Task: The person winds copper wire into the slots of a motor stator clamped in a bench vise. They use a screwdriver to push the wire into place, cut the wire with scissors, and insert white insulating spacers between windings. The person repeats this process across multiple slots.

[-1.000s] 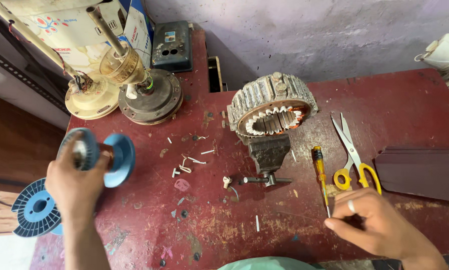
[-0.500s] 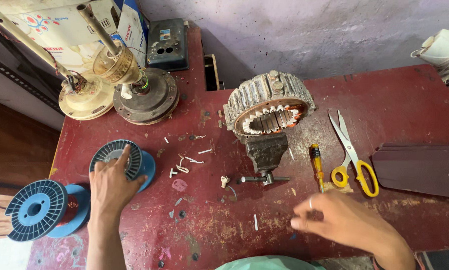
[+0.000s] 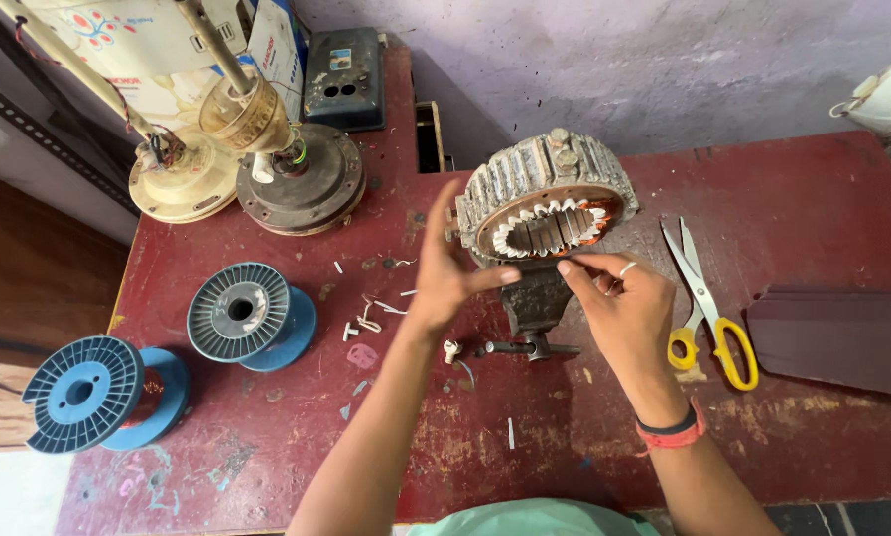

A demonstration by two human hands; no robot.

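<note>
Both risen off the red bench since half a second ago: left hand (image 3: pixel 444 273) away from the blue spool (image 3: pixel 239 314), fingers spread, right hand (image 3: pixel 619 308) nearer, fingertips loosely pinched on nothing discernible, just below the vise-held stator (image 3: pixel 545 199), opening tilted toward the hands.

A worn red table (image 3: pixel 267 457) carries the work, its paint scratched and chipped. Two blue spools (image 3: pixel 98 392) (image 3: pixel 250 316) lie at the left edge, with two motor housings (image 3: pixel 302 179) (image 3: pixel 183 184) behind them — both on their backs, shafts up. A small vise (image 3: pixel 535 313) stands mid-table, holding a stator (image 3: pixel 545 203). Yellow scissors (image 3: pixel 708 303) lie to the right, near a dark flat panel (image 3: pixel 837 333). White scraps (image 3: pixel 371 313) are scattered between the nearer spool and the vise. A black box (image 3: pixel 344 79) sits at the back.
</note>
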